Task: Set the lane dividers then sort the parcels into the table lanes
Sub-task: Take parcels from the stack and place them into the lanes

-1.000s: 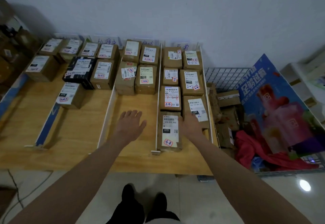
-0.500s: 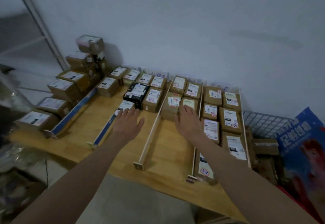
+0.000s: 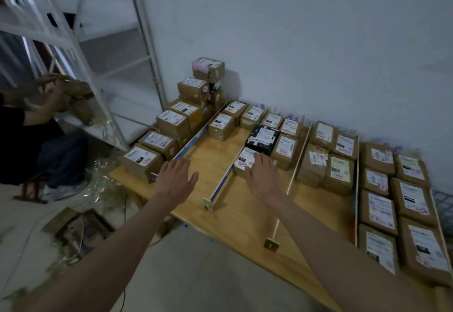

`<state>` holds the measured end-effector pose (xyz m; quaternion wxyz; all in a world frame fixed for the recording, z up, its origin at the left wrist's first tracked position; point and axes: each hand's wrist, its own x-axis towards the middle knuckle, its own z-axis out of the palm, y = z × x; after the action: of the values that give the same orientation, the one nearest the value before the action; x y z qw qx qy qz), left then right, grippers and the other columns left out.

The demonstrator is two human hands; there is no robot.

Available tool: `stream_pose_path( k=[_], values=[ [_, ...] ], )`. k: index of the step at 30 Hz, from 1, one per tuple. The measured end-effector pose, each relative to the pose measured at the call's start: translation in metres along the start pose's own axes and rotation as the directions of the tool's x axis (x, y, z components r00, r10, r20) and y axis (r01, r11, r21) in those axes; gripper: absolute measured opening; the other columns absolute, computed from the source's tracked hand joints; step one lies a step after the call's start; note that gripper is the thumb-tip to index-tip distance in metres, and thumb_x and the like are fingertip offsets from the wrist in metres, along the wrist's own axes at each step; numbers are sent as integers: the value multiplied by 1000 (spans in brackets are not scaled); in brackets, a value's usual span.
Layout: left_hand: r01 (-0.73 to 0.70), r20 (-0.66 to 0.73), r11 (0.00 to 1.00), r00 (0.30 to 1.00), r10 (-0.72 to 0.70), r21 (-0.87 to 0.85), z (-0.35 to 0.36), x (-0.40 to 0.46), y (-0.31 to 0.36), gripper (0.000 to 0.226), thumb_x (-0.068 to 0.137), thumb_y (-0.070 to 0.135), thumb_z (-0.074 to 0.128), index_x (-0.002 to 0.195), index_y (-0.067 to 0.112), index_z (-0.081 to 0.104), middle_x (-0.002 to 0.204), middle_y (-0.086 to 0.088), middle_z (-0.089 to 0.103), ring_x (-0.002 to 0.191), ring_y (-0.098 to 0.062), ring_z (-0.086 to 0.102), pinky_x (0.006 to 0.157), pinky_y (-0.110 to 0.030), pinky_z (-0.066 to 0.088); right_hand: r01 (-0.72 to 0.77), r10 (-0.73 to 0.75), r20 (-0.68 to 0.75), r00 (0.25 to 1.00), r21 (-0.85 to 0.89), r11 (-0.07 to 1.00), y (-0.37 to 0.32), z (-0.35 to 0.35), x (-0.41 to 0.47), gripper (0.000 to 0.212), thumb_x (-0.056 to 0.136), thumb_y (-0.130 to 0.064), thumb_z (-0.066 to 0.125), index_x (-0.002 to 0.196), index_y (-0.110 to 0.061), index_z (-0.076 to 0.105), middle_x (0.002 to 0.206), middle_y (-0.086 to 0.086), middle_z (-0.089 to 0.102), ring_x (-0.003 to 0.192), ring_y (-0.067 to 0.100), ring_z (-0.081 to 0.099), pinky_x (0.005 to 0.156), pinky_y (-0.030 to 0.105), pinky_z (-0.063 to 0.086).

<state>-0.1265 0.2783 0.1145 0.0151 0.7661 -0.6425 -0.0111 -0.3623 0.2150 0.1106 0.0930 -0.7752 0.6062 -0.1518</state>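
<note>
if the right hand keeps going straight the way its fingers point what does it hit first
Most likely the small brown parcel just ahead of the right hand; the fingers already overlap it. Behind it sits the black parcel. Hand height is unclear.

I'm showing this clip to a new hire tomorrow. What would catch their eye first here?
Probably the two open hands, the left hand and the right hand, stretched over the wooden table on either side of a blue-edged divider. Next, the rows of labelled brown parcels filling the lanes, with one black parcel standing out among them. At the table's far left corner, a stack of parcels rises against the wall.
</note>
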Motion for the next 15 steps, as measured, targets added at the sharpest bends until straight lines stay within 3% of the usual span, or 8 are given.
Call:
stream_pose_path(
  k=[10, 15],
  values=[
    [52, 7, 997, 999, -52, -62, 9, 42, -89, 60, 102, 54, 28, 148, 17, 37, 151, -5, 41, 140, -24, 36, 118, -42, 28, 76, -77, 58, 995, 18, 997, -84, 54, 63, 51, 103, -35, 39, 146, -9, 33, 146, 10, 39, 137, 25, 35, 113, 39, 34],
    [41, 39, 999, 998, -40, -36, 15, 98, -128, 60, 96, 50, 17, 139, 19, 45, 147, -5, 45, 137, -23, 39, 115, -45, 30, 86, -88, 54, 995, 48, 995, -114, 89, 118, 51, 102, -35, 40, 145, -7, 33, 145, 11, 41, 135, 26, 36, 113, 38, 33]
  ],
)
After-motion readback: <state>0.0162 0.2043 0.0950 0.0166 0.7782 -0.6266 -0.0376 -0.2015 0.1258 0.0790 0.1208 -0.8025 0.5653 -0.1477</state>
